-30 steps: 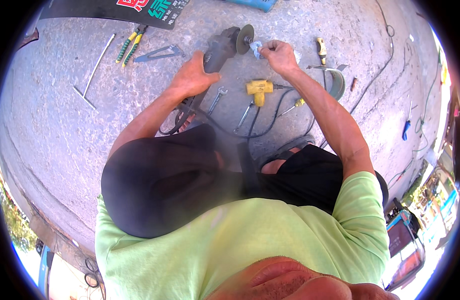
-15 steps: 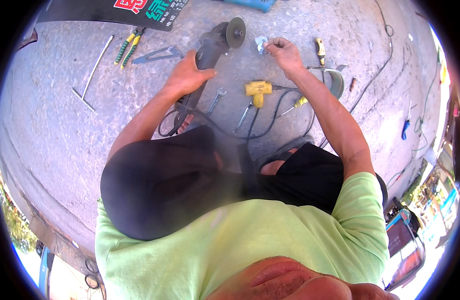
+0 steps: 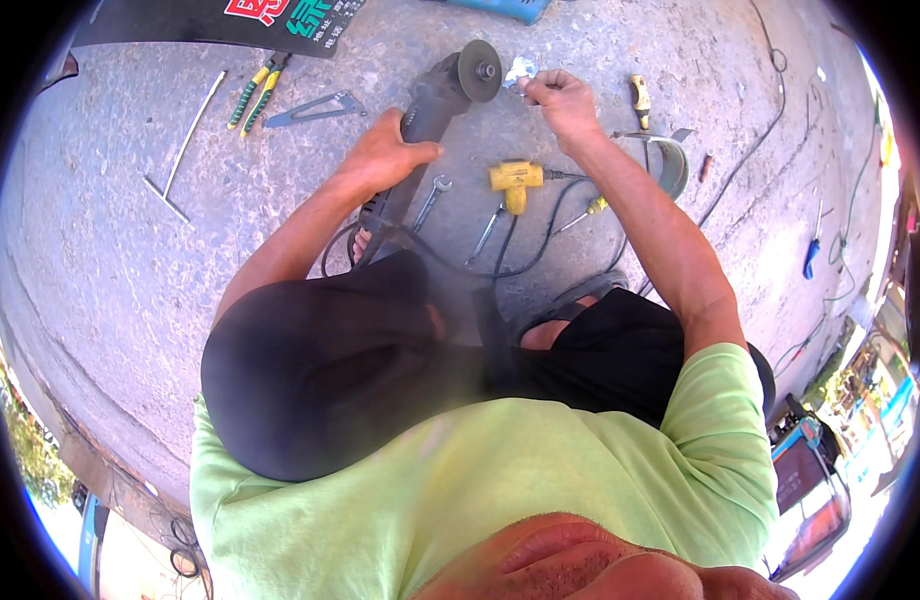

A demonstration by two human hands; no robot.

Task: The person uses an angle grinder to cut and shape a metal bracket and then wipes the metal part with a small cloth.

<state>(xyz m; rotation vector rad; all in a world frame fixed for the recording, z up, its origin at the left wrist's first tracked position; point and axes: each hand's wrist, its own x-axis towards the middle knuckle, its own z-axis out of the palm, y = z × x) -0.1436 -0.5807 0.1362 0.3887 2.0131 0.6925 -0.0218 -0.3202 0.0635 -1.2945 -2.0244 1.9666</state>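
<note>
My left hand (image 3: 388,155) wraps round the body of a dark angle grinder (image 3: 432,118), which lies slanted on or just above the concrete. Its thin round disc (image 3: 478,72) stands at the far end, facing right. Between the fingertips of my right hand (image 3: 564,102) is a small shiny, silvery piece (image 3: 521,70), crumpled-looking and too bright to make out fully. A narrow gap separates this piece from the disc's right edge. The grinder's rear end sits by my foot, where a dark cord (image 3: 430,262) runs off to the right.
Around my hands lie a yellow socket block (image 3: 517,180), an open-end wrench (image 3: 432,203), a yellow-handled screwdriver (image 3: 640,102), a curved metal guard (image 3: 672,165), a triangular bracket (image 3: 315,110), green-yellow pliers (image 3: 260,97) and a T-handle rod (image 3: 186,145). A dark printed board (image 3: 180,25) is at far left.
The grinder has shifted slightly right and nearer to me. My right hand has moved a little left and away from me, bringing the shiny piece closer to the disc.
</note>
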